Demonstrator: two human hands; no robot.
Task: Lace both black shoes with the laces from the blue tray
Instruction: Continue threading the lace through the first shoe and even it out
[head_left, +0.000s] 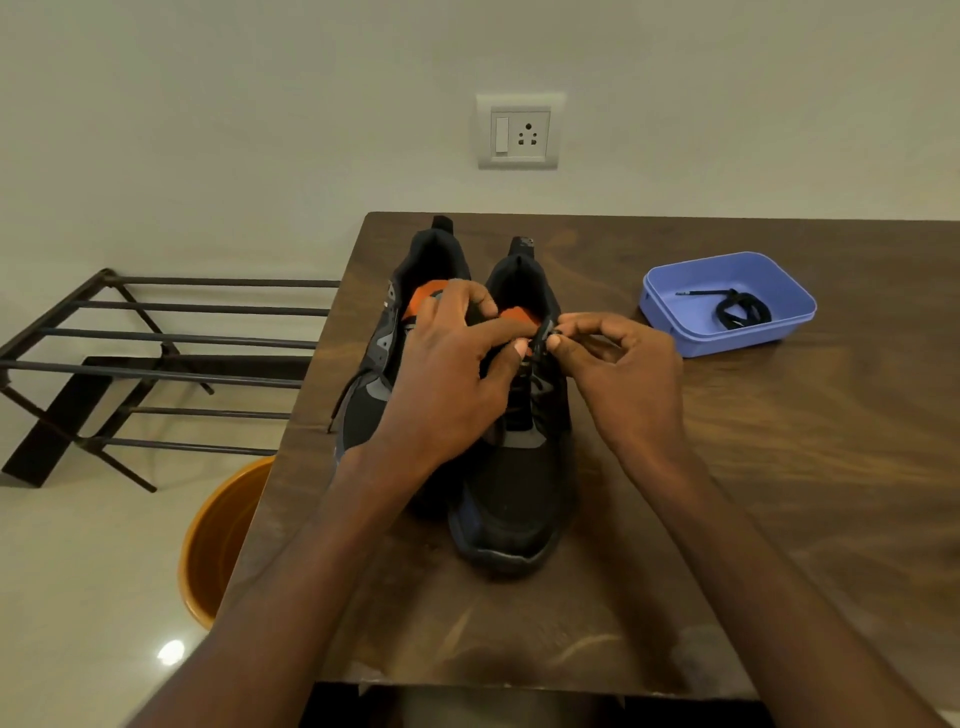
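Black shoes (511, 467) side by side on counter (779, 493); both hands pinch lace (540, 338) over right shoe: left hand (452, 374), right hand (618, 364). Blue tray (670, 312) at 2 o'clock holds one coiled black lace (740, 310).

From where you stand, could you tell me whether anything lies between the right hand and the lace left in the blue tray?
Nothing visible does. The right hand pinches a lace at the right shoe; bare table runs from it to the blue tray, which is open-topped, with the coiled lace lying uncovered inside.
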